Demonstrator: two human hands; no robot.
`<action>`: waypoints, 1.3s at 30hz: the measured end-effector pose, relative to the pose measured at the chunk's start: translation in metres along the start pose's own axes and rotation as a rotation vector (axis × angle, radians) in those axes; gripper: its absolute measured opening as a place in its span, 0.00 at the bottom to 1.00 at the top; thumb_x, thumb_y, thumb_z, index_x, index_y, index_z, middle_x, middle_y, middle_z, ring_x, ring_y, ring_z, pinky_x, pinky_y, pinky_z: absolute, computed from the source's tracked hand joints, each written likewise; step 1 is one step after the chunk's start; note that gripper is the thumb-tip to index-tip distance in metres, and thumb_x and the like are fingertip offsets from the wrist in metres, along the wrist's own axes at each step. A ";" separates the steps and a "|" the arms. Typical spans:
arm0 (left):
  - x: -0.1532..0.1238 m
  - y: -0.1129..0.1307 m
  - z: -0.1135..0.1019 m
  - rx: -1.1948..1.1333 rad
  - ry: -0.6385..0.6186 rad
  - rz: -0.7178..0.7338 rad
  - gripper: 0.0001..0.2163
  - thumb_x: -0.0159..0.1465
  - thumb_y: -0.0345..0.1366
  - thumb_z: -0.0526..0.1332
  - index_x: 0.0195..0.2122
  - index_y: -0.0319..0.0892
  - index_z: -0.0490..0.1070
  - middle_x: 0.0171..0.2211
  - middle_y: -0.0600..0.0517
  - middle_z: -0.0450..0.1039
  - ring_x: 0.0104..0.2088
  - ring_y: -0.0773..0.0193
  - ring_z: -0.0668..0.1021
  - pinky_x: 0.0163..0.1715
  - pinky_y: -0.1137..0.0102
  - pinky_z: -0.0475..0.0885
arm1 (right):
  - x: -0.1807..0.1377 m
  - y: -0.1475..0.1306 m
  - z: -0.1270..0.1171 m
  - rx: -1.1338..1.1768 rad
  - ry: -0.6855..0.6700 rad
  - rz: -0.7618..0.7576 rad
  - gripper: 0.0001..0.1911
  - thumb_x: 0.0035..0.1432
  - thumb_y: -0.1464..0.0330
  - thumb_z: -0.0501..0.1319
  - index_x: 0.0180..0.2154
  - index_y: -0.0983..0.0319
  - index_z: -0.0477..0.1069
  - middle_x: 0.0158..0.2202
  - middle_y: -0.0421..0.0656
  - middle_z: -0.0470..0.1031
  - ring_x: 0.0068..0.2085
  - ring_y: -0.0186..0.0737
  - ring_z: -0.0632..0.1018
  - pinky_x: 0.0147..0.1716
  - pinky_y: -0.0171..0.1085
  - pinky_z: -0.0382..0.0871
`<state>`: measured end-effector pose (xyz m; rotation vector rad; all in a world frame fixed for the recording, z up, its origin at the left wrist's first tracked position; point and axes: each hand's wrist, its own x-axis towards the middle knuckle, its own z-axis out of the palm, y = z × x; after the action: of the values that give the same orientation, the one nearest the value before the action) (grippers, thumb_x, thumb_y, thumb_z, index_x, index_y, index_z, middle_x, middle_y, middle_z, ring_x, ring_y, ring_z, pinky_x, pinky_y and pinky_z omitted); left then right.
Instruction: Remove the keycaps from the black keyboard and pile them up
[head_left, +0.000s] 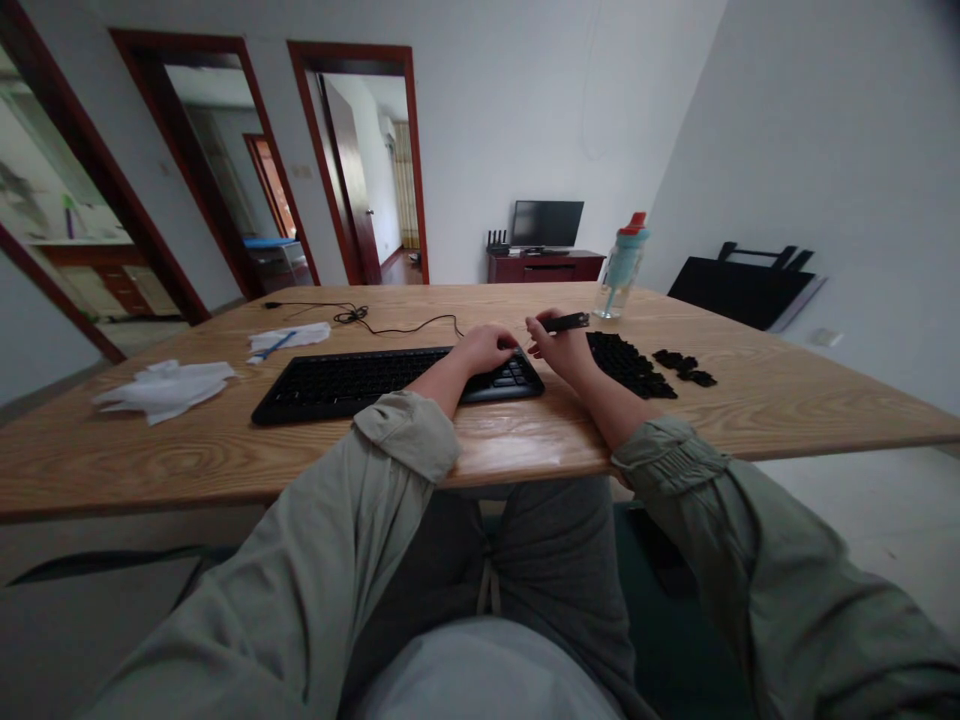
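A black keyboard (360, 382) lies on the wooden table (187, 450) in front of me. My left hand (486, 347) rests on its right end, fingers curled over the keys there. My right hand (559, 345) hovers just right of the keyboard and holds a short dark tool (568, 321) that points to the right. Beside that hand lies a patch of loose black keycaps (626, 364), laid close together, with a smaller cluster of keycaps (684, 367) further right.
A black cable (375, 322) trails behind the keyboard. White crumpled cloths (166, 387) and a wipe with a blue pen (289, 340) lie at the left. A water bottle (622, 265) stands at the far right edge. Doorways and a TV stand lie beyond.
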<state>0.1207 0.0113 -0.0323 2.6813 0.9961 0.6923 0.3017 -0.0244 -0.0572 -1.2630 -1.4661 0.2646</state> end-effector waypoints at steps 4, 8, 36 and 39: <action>-0.001 0.003 0.000 0.004 0.018 -0.013 0.14 0.62 0.30 0.60 0.47 0.41 0.81 0.45 0.50 0.82 0.45 0.64 0.81 0.50 0.72 0.73 | 0.001 -0.002 0.002 0.045 -0.001 0.016 0.25 0.57 0.44 0.62 0.38 0.59 0.66 0.26 0.40 0.74 0.23 0.38 0.79 0.20 0.33 0.72; -0.001 0.004 0.000 -0.010 0.009 0.009 0.13 0.63 0.34 0.62 0.46 0.41 0.81 0.44 0.49 0.82 0.44 0.63 0.81 0.49 0.72 0.74 | 0.000 -0.006 0.004 0.143 0.006 0.054 0.25 0.56 0.44 0.63 0.39 0.60 0.65 0.29 0.41 0.74 0.24 0.39 0.79 0.21 0.35 0.74; 0.000 0.009 -0.004 0.314 -0.044 0.105 0.15 0.70 0.39 0.55 0.46 0.46 0.82 0.43 0.47 0.80 0.45 0.59 0.80 0.46 0.69 0.71 | -0.001 -0.020 0.007 0.259 -0.129 0.314 0.07 0.66 0.68 0.60 0.44 0.61 0.66 0.28 0.40 0.77 0.23 0.33 0.78 0.22 0.31 0.74; -0.001 0.010 -0.004 0.306 -0.037 0.104 0.15 0.70 0.38 0.55 0.46 0.46 0.81 0.44 0.47 0.80 0.46 0.60 0.80 0.47 0.70 0.71 | -0.002 -0.022 0.007 0.317 -0.131 0.347 0.05 0.67 0.69 0.58 0.45 0.60 0.65 0.28 0.39 0.76 0.23 0.33 0.78 0.23 0.31 0.75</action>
<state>0.1242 0.0035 -0.0260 3.0154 1.0338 0.5441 0.2840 -0.0318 -0.0449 -1.2493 -1.2454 0.7927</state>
